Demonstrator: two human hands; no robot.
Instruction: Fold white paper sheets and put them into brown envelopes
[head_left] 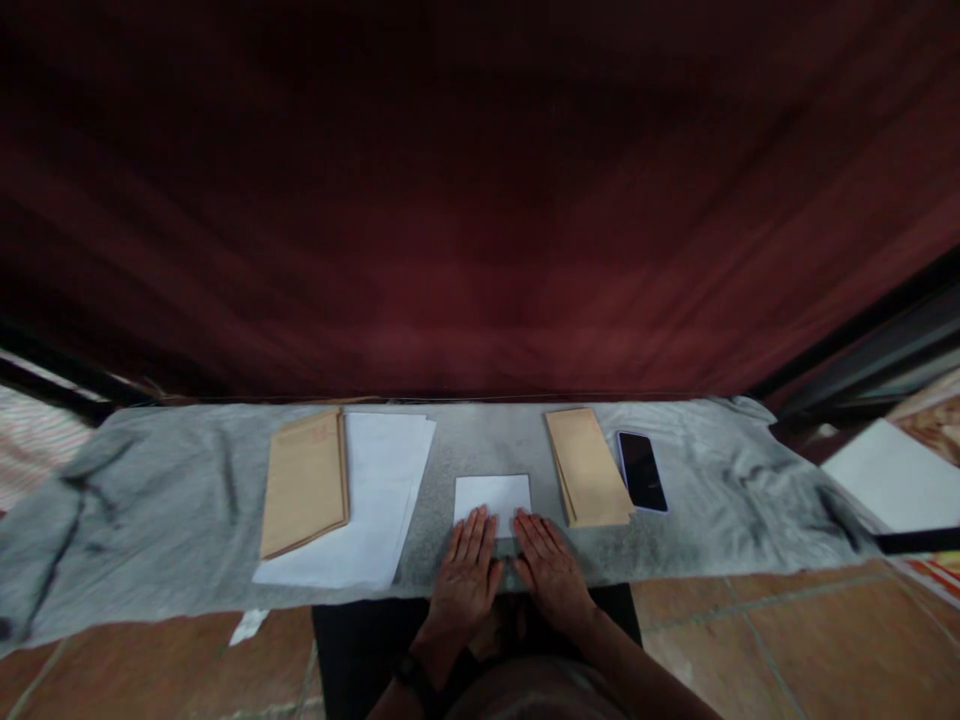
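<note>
A small folded white paper lies on the grey cloth in front of me. My left hand lies flat with its fingers spread, fingertips on the paper's near edge. My right hand lies flat beside it, fingertips touching the paper's near right corner. Neither hand grips anything. To the left, a stack of brown envelopes rests partly on a stack of white sheets. On the right lies a second stack of brown envelopes.
A black phone lies face up just right of the right envelope stack. A dark red curtain hangs behind the cloth. A small white scrap lies on the tiled floor. A white board sits at far right.
</note>
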